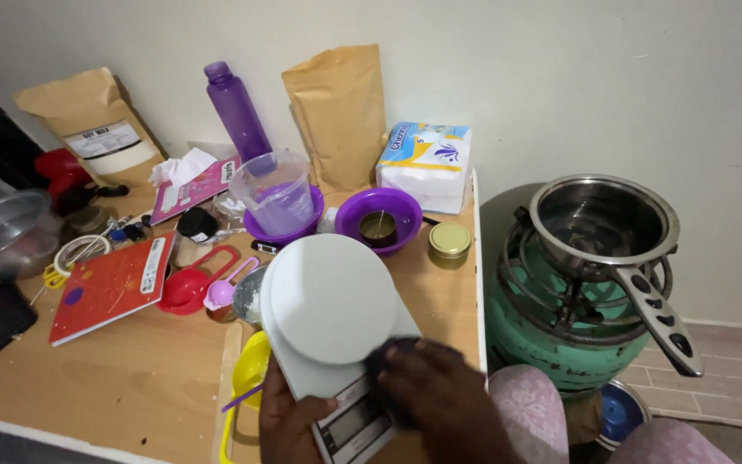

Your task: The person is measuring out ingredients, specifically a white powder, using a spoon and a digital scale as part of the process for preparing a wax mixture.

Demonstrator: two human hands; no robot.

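A white kitchen scale [332, 301] with a round platform is raised over the near edge of the wooden table [130, 378]. My left hand [289, 421] grips its lower left corner, beside the small display. My right hand [440, 395] presses a dark cloth [388, 354] against the scale's right front edge. A yellow plastic object [249, 369] lies under the scale at its left.
Behind the scale stand a clear jug [278, 191] in a purple bowl, a second purple bowl [380, 219], a gold-lidded tin [449, 241], a purple bottle [234, 107], paper bags, a tissue pack [427, 163] and a red notebook [109, 288]. A steel pan [603, 223] sits on a green gas cylinder burner at right.
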